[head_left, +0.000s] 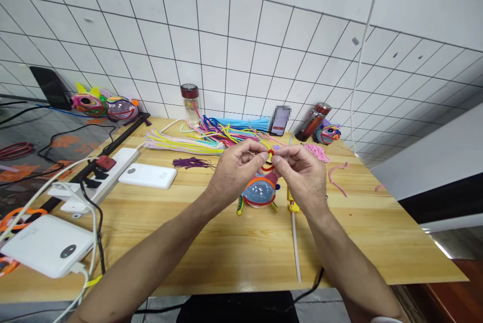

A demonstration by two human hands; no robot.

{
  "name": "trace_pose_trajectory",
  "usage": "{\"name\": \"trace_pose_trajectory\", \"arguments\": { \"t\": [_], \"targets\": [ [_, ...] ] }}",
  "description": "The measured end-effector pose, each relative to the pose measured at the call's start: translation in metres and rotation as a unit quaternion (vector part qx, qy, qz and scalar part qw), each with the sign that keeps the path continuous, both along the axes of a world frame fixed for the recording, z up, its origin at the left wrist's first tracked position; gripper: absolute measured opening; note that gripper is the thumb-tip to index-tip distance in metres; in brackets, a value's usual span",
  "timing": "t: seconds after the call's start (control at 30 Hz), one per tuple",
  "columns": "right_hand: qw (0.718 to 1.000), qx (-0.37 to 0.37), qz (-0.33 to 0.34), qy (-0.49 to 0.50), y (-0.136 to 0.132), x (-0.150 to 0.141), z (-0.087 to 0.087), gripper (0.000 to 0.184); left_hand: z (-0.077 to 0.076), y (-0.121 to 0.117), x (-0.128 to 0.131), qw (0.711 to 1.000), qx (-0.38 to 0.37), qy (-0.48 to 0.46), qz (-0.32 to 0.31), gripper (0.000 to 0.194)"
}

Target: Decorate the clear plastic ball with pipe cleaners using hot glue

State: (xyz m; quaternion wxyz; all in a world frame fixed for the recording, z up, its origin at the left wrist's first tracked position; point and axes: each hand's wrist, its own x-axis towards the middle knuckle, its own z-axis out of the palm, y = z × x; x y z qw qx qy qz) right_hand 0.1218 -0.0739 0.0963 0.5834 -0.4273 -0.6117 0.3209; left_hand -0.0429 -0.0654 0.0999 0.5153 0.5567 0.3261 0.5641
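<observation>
My left hand [237, 167] and my right hand [302, 174] meet above the middle of the wooden table [234, 247]. Both pinch a small red and yellow pipe cleaner piece [268, 160] between their fingertips. Just under the hands a clear plastic ball craft [259, 193] with a red ring and small green and yellow legs rests on the table. A yellow glue gun [292, 206] lies beside it under my right wrist, with a white glue stick [296, 247] running toward me.
A heap of coloured pipe cleaners [204, 137] lies at the back, with a glass bottle [190, 103], a phone [279, 120] and a tipped red flask [312, 122]. Pink pieces [334, 177] lie right. Power banks [148, 175] [45, 245], a power strip [107, 177] and cables sit left.
</observation>
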Motion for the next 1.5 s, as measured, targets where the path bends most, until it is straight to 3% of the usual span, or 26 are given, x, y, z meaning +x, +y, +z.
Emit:
{"name": "trace_pose_trajectory", "arguments": {
  "t": [1.5],
  "targets": [
    [1.000,0.014,-0.005,0.002,0.0005,0.0004,0.0000,0.019,-0.0013,0.0013,0.0000,1.000,-0.005,0.003,-0.003,0.023]
  ]
}}
